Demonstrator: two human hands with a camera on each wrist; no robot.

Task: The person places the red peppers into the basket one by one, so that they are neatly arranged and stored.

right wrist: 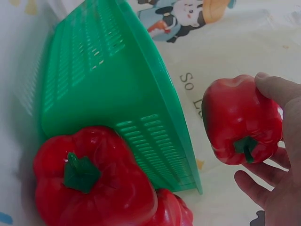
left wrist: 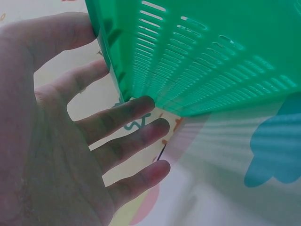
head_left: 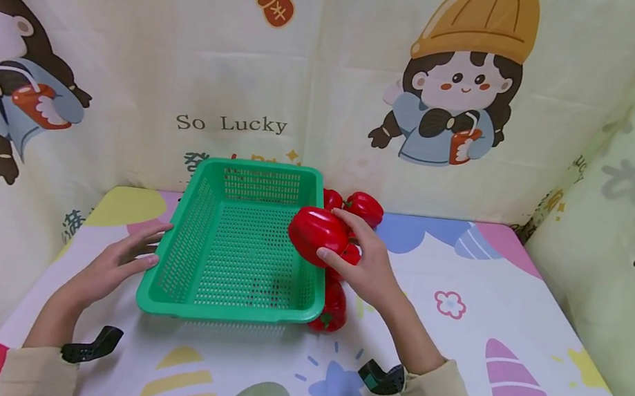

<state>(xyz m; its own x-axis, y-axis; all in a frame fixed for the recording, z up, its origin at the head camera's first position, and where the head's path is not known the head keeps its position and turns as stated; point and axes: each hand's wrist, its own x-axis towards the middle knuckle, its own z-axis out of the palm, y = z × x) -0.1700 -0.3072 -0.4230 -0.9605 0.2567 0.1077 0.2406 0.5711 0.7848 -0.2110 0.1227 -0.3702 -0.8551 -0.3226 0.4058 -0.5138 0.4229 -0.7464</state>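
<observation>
My right hand (head_left: 366, 262) grips a glossy red bell pepper (head_left: 316, 234) above the right rim of a green plastic basket (head_left: 228, 315). In the right wrist view the held bell pepper (right wrist: 242, 120) shows its green stem, with thumb and fingers around its side. My left hand (head_left: 113, 265) is at the basket's left side, its thumb and fingertips right at the rim. The left wrist view shows that hand's fingers (left wrist: 127, 146) extended and spread along the outside of the basket wall (left wrist: 202, 61). No pepper shows inside the basket.
Several more red bell peppers lie along the basket's right side, one near the front corner (head_left: 332, 309) and one at the back (head_left: 365, 209). The patterned tablecloth (head_left: 409, 325) covers the table, with a printed curtain (head_left: 336, 89) behind it.
</observation>
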